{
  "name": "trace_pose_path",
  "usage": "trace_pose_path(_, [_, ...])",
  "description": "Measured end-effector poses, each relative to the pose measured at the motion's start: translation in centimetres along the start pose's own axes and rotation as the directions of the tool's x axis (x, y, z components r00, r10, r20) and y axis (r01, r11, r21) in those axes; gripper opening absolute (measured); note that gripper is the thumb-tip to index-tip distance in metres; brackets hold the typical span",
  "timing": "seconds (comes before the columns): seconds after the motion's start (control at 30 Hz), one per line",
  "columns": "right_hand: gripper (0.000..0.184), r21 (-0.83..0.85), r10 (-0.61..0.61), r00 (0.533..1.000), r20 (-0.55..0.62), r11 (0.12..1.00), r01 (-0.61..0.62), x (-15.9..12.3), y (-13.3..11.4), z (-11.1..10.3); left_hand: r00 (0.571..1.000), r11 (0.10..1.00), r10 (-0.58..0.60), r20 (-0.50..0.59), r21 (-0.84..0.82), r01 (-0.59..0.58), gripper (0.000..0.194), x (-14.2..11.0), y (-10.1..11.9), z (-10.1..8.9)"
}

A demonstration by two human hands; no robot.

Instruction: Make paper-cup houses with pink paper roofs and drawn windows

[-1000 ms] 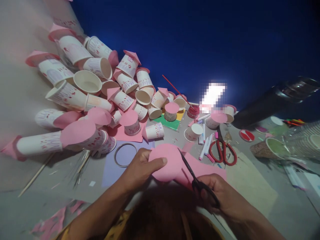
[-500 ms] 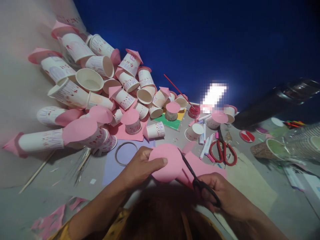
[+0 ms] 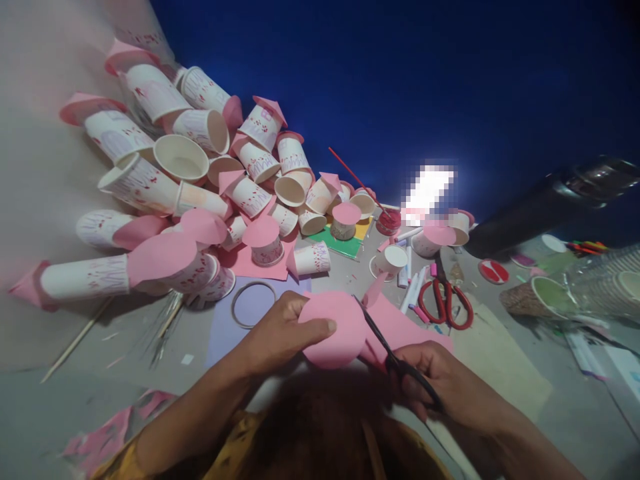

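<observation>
My left hand (image 3: 295, 327) pinches a round piece of pink paper (image 3: 334, 343), its thumb lying on top. In my right hand (image 3: 423, 377) is a pair of black-handled scissors (image 3: 383, 337), fingers through the handles. The blades lie against the right edge of the pink round, and a strip of pink paper (image 3: 374, 290) sticks up just beyond the tips. Under the scissors spreads a larger pink sheet (image 3: 407, 320). A grey ring (image 3: 253, 283) rests on a lilac sheet (image 3: 220, 333) left of my left hand.
Many decorated paper cups (image 3: 150, 187) with pink paper tops are heaped at left. Red-handled scissors (image 3: 445, 303) and several markers (image 3: 413, 293) lie beyond my right hand. A dark bottle-like object (image 3: 535, 207) and stacked cups (image 3: 610, 293) are at right; pink scraps (image 3: 110, 433) lie front left.
The pink round has shifted slightly nearer me. The scissor blades have come closer together at its edge, and the pink strip beyond the tips now stands up more.
</observation>
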State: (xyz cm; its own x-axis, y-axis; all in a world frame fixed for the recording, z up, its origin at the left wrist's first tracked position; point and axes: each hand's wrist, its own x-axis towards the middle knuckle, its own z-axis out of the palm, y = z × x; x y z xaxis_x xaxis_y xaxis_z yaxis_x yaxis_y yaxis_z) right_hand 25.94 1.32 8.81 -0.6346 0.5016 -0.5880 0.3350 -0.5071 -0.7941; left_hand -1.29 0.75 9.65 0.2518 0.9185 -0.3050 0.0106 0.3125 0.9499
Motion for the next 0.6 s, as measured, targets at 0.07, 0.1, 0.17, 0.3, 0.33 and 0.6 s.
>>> trace_pose_path(0.07, [0.032,-0.008,0.011,1.0,-0.006,1.0,-0.011,-0.1,-0.1,0.0,1.0,1.0,0.005,0.021,0.007,-0.005,0.034,0.0,0.0,-0.1])
trace_pose_path(0.1, [0.03,-0.008,0.011,1.0,-0.007,1.0,-0.011,-0.1,-0.1,0.1,1.0,1.0,0.01,0.03,0.01,-0.01,0.034,0.0,0.0,-0.2])
trace_pose_path(0.17, [0.029,-0.007,0.007,1.0,-0.006,1.0,-0.007,-0.2,-0.2,0.1,0.999,1.0,0.018,0.043,0.015,-0.018,0.034,0.0,0.1,-0.3])
trace_pose_path(0.3, [0.031,0.0,0.034,0.999,-0.016,0.999,-0.034,-0.2,-0.3,0.2,0.998,0.999,0.011,0.063,0.034,-0.013,0.033,-0.1,0.6,-0.4])
trace_pose_path(0.33, [0.032,0.002,0.041,0.999,-0.015,0.999,-0.041,-0.2,-0.3,0.2,0.998,0.999,0.007,0.068,0.039,-0.01,0.033,-0.2,0.7,-0.5])
trace_pose_path(0.6, [0.024,0.006,0.044,0.999,-0.004,0.999,-0.044,-0.4,0.2,0.0,0.994,0.999,-0.001,0.113,0.05,-0.004,0.036,-0.4,1.1,-1.1])
